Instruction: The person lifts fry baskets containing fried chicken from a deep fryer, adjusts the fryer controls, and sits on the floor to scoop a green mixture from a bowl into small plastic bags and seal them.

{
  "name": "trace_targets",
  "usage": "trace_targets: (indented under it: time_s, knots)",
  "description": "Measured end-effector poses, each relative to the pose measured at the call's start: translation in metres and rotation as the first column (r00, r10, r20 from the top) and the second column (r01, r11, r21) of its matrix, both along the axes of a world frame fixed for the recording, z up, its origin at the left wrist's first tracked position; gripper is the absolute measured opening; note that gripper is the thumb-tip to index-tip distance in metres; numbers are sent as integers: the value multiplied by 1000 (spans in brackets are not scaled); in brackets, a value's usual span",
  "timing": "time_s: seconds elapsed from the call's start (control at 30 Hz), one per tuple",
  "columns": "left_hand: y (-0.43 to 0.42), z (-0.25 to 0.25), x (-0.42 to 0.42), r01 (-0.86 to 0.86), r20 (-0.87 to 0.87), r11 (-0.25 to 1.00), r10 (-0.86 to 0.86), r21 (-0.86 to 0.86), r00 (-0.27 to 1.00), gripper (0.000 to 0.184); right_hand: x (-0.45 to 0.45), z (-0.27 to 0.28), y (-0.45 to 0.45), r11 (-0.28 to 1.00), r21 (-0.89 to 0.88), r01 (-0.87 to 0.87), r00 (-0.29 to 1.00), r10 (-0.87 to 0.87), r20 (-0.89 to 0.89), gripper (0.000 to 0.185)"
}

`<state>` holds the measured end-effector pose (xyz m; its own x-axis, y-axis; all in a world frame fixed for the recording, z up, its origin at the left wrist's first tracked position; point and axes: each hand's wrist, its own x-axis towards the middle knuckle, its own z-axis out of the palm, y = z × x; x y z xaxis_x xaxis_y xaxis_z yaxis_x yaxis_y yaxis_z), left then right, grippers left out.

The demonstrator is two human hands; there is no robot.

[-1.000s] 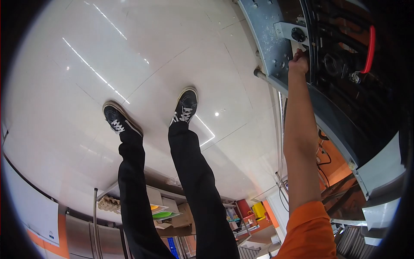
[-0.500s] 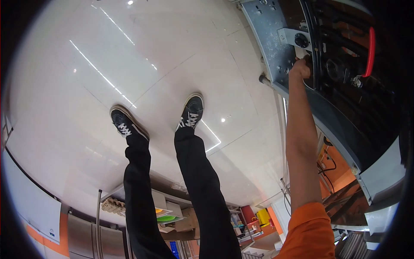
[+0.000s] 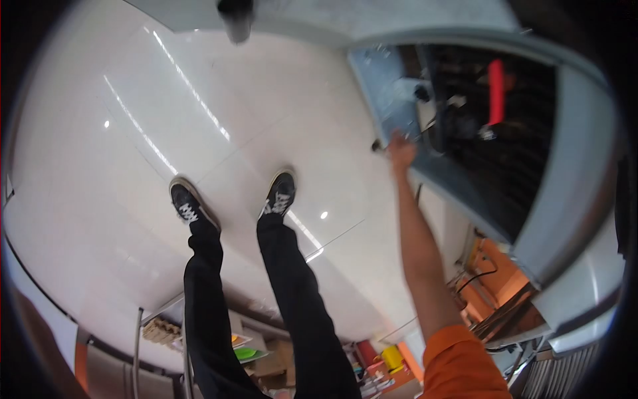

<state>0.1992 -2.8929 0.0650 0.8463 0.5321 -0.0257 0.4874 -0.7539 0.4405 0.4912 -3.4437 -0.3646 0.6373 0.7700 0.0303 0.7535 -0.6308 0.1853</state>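
Observation:
My right hand point(image 3: 402, 151) is at the front edge of a blue-grey metal housing point(image 3: 372, 83), blurred by motion. Its fingers are smeared, so neither their pose nor anything held can be made out. Just above and right of it, a black knob point(image 3: 422, 93) sits on a light bracket inside the opening. Farther right is a red handle point(image 3: 496, 92) against the dark interior. My left hand does not show.
A grey panel point(image 3: 399, 20) with a dark cylindrical part point(image 3: 237, 18) crosses the top. My shoes stand on the glossy floor point(image 3: 226, 120). Below are a shelf with egg trays point(image 3: 161, 331), a green item point(image 3: 244, 353) and a yellow container point(image 3: 392, 359).
My right hand has moved left and down, away from the black upright parts beside the knob, to the housing's front edge. The view has shifted, and the grey panel now shows at the top.

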Motion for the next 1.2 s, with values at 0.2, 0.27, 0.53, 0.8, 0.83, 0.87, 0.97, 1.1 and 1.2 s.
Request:
trace_targets:
  time_s: [0.2,0.27,0.53,0.8,0.83,0.87,0.97,1.1,1.2]
  knots:
    - [25,81,-30,-59,36,984,66,-170,997,33,-262,184,-64,978,-209,15,437,-194,-878,24]
    - [12,111,-42,-80,75,961,104,-266,992,34,-305,271,-74,966,-258,2,377,-239,-895,30]
    - [-163,79,-95,-192,146,760,353,-621,924,20,-330,493,-103,878,-365,310,111,-415,-903,50]
    - [-331,69,-58,-232,-138,265,331,-936,934,28,-381,552,-220,290,-230,929,-105,-388,-916,39]
    - [-346,76,-50,-124,-36,247,333,-961,942,24,-398,554,-233,211,-264,941,-158,-415,-896,37]
    - [-357,83,-37,-101,-55,113,348,-988,936,22,-411,567,-238,171,-305,937,-202,-449,-871,39]
    - [-372,86,4,-35,-46,-55,208,-998,977,24,-472,546,-275,50,-328,943,-265,-482,-835,38]
    - [-395,87,59,-137,-155,-153,115,-979,981,32,-528,571,-282,110,-297,948,-198,-527,-826,31]
    - [-405,103,84,-161,-186,-213,102,-964,977,35,-550,585,-281,373,-255,892,12,-584,-811,28]
